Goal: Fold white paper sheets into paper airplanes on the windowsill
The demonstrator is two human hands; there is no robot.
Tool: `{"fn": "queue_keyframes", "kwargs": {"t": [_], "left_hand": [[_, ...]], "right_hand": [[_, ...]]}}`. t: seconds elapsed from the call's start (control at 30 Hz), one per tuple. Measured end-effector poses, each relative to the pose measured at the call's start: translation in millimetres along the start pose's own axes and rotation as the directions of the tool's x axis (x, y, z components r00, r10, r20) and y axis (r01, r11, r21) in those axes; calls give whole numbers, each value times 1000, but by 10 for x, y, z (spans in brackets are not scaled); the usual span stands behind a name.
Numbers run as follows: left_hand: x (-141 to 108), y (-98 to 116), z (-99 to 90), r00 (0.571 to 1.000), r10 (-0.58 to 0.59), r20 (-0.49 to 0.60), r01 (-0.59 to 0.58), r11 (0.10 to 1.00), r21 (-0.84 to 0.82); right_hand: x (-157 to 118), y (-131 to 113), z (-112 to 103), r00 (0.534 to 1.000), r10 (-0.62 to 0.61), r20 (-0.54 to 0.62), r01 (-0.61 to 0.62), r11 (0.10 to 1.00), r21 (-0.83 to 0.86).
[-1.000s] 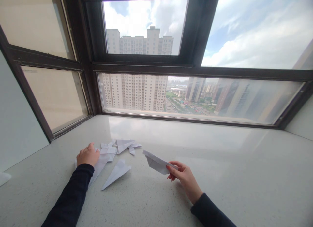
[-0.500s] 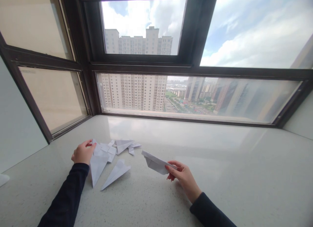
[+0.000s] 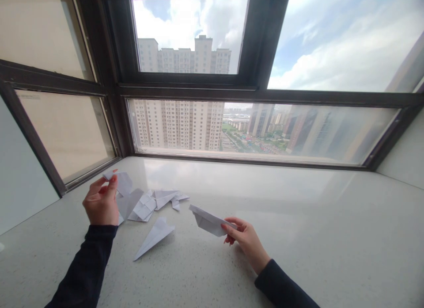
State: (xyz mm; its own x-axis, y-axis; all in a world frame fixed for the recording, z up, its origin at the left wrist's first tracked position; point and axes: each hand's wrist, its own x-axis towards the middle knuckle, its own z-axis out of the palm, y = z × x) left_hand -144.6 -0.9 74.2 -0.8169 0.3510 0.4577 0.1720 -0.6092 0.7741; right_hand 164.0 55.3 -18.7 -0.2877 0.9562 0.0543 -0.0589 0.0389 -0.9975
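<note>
White paper throughout. Left hand (image 3: 102, 207) pinches folded piece (image 3: 124, 182) by one corner, thumb against fingers, at left end of folded-paper cluster (image 3: 145, 206). Right hand (image 3: 249, 241) pinches boat-shaped paper (image 3: 207, 222) near one end, fingers narrow, above sill (image 3: 212, 272). Dart-shaped paper (image 3: 155, 238) lies just beside cluster, nearer wearer. Risks, my read: pulling left piece could drag neighbours, since papers overlap; hard pinch could crease boat shape. Faint mark on left pane (image 3: 66, 135), too small to read. No legible brand.
</note>
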Motion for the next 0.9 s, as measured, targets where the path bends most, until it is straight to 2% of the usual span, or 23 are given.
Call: {"fn": "queue_keyframes", "kwargs": {"t": [0.1,0.23,0.37,0.47,0.57,0.77,0.83,0.9], "left_hand": [[-27,52,74,998,0,-63,-9,990,-144],[-35,26,115,995,-97,0,93,953,-288],[-76,-39,126,957,-258,132,289,890,-353],[-183,-69,173,900,-328,286,416,843,-341],[-352,-111,254,825,-346,447,499,818,-287],[-669,-135,386,764,-385,519,527,836,-155],[-729,-85,402,701,-393,595,568,812,-132],[-772,-44,410,593,-400,699,617,784,-75]], "right_hand": [[3,10,-5,1000,-2,-2,2,1000,-11],[1,8,-7,1000,0,0,0,1000,-15],[-8,-9,-2,1000,0,3,0,1000,-5],[-13,-22,1,1000,9,5,-9,1000,10],[-17,-32,2,1000,20,10,-20,999,27],[-18,-24,-1,1000,21,3,-21,999,42],[-14,-13,-2,1000,26,6,-26,999,38],[-9,-4,-2,999,32,10,-32,999,31]]}}
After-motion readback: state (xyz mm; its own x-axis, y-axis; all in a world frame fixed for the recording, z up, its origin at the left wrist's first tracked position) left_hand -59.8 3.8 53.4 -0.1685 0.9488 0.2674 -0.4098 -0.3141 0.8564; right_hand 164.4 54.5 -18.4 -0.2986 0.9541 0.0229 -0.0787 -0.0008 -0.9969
